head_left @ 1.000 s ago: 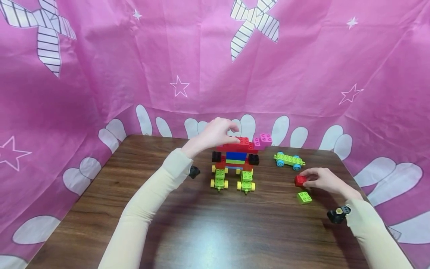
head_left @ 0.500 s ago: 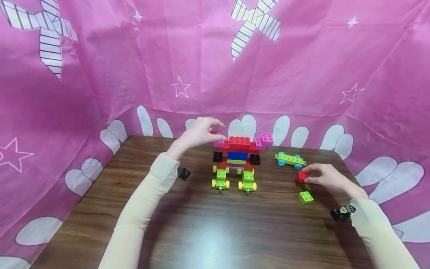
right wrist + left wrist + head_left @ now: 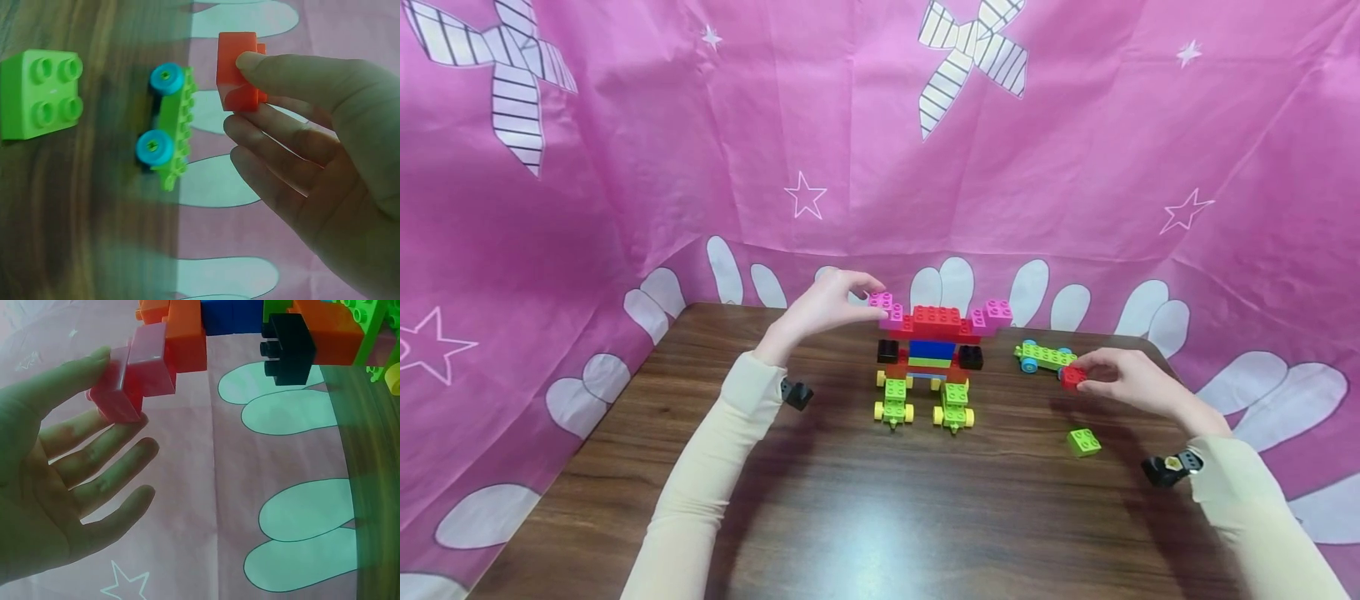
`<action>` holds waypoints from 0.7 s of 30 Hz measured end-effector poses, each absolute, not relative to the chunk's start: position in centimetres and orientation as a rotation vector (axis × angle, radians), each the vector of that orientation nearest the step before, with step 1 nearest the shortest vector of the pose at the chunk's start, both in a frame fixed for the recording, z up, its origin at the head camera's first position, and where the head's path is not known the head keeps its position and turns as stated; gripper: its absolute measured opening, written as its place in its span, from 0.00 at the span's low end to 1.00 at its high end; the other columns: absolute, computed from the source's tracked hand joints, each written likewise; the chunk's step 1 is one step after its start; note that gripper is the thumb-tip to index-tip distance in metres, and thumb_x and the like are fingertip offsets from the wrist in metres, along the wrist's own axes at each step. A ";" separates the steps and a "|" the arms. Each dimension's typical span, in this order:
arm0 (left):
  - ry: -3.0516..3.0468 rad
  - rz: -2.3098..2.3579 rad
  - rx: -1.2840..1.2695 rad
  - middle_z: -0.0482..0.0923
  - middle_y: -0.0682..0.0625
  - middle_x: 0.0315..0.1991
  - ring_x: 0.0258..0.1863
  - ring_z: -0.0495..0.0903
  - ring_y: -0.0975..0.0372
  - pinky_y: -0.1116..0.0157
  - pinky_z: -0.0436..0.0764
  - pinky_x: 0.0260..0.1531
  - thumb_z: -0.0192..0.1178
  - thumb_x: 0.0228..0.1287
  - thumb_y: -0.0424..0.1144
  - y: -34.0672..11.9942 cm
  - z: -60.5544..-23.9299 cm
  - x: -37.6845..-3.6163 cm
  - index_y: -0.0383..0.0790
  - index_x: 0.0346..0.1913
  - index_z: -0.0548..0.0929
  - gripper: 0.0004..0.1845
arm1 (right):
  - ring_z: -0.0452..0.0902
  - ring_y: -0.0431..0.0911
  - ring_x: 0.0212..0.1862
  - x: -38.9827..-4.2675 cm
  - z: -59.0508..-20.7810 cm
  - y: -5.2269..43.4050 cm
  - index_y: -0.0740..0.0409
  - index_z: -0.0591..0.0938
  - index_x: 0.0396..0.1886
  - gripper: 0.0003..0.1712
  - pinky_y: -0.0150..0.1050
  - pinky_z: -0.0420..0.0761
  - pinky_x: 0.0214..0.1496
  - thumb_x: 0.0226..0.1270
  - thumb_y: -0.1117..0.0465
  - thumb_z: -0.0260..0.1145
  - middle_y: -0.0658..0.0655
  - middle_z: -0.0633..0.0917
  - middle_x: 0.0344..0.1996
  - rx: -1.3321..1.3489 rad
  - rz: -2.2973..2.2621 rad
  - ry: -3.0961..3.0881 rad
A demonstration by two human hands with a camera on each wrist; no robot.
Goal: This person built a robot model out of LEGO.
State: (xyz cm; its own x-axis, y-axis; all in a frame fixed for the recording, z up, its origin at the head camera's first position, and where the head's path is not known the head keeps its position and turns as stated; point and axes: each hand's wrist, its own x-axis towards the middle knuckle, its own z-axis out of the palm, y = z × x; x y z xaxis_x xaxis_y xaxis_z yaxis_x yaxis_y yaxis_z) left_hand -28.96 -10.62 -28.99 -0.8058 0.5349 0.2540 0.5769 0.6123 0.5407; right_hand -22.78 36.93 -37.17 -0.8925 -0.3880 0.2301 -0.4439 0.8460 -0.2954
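Note:
Between thumb and fingers, my left hand (image 3: 826, 305) pinches the outer pink brick (image 3: 120, 387) at the left end of a toy-brick figure (image 3: 934, 350). The figure stands on green wheeled bases with yellow wheels; its red, blue and black bricks rise to a red top row, with pink bricks stepping up at both ends. My right hand (image 3: 1133, 382) holds a small red brick (image 3: 228, 69) by thumb and fingertips, raised above the table. In the head view this brick overlaps the near end of a green wheeled base (image 3: 1043, 356) with blue wheels.
A loose lime-green brick (image 3: 1084, 442) lies on the brown wooden table (image 3: 865, 500), nearer than the right hand. Pink printed cloth (image 3: 880, 167) hangs behind the table and along its sides. A small black camera sits on each wrist.
My left hand has moved left from the red top row to the left-hand pink brick and now pinches it. The right hand has lifted the red brick away from the green brick, toward the wheeled base.

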 end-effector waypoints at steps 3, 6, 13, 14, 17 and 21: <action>-2.730 -0.974 -0.959 0.87 0.46 0.46 0.50 0.81 0.54 0.55 0.76 0.58 0.72 0.57 0.49 -11.0 -29.4 -29.1 0.41 0.53 0.85 0.23 | 0.82 0.31 0.37 -22.7 -36.2 36.4 0.55 0.88 0.44 0.18 0.24 0.79 0.40 0.52 0.60 0.79 0.48 0.90 0.36 0.661 0.485 -2.831; -2.695 -1.004 -0.975 0.87 0.45 0.44 0.48 0.80 0.54 0.55 0.78 0.54 0.72 0.57 0.47 -11.5 -29.8 -29.2 0.41 0.51 0.86 0.21 | 0.83 0.33 0.39 -22.6 -35.2 35.8 0.54 0.88 0.45 0.19 0.24 0.79 0.41 0.51 0.60 0.79 0.47 0.90 0.36 0.676 0.446 -2.814; -2.678 -1.063 -0.962 0.87 0.46 0.43 0.50 0.77 0.55 0.54 0.80 0.51 0.72 0.57 0.46 -12.2 -30.3 -29.3 0.43 0.51 0.86 0.20 | 0.82 0.31 0.43 -22.8 -32.7 34.8 0.56 0.86 0.49 0.20 0.29 0.81 0.45 0.56 0.59 0.77 0.50 0.90 0.40 0.658 0.437 -2.858; -2.684 -1.069 -0.953 0.87 0.47 0.43 0.50 0.77 0.56 0.55 0.81 0.51 0.72 0.57 0.46 -12.2 -30.3 -29.3 0.44 0.51 0.86 0.20 | 0.81 0.30 0.43 -22.9 -32.4 34.8 0.56 0.86 0.50 0.21 0.28 0.81 0.45 0.56 0.58 0.76 0.50 0.89 0.40 0.650 0.450 -2.866; -2.692 -1.085 -0.934 0.87 0.47 0.43 0.51 0.76 0.56 0.57 0.81 0.51 0.72 0.57 0.46 -12.2 -30.3 -29.3 0.43 0.52 0.86 0.20 | 0.79 0.25 0.43 -23.0 -31.1 34.5 0.56 0.85 0.52 0.22 0.22 0.78 0.45 0.58 0.57 0.76 0.52 0.89 0.42 0.624 0.519 -2.883; -2.684 -1.129 -0.937 0.87 0.45 0.44 0.50 0.79 0.57 0.58 0.82 0.52 0.72 0.58 0.45 -12.3 -30.5 -29.5 0.43 0.52 0.86 0.20 | 0.80 0.27 0.41 -23.4 -29.6 34.0 0.59 0.85 0.52 0.22 0.16 0.75 0.45 0.56 0.61 0.76 0.53 0.89 0.39 0.685 0.573 -2.823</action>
State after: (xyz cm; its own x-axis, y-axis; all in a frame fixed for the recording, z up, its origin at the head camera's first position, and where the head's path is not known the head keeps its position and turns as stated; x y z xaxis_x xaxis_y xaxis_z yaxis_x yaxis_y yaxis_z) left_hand -29.45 -12.33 -30.53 -0.8093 0.5060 0.2982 0.5671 0.5409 0.6212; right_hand -23.40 33.96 -29.61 -0.8776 -0.4027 0.2599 -0.4722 0.8197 -0.3243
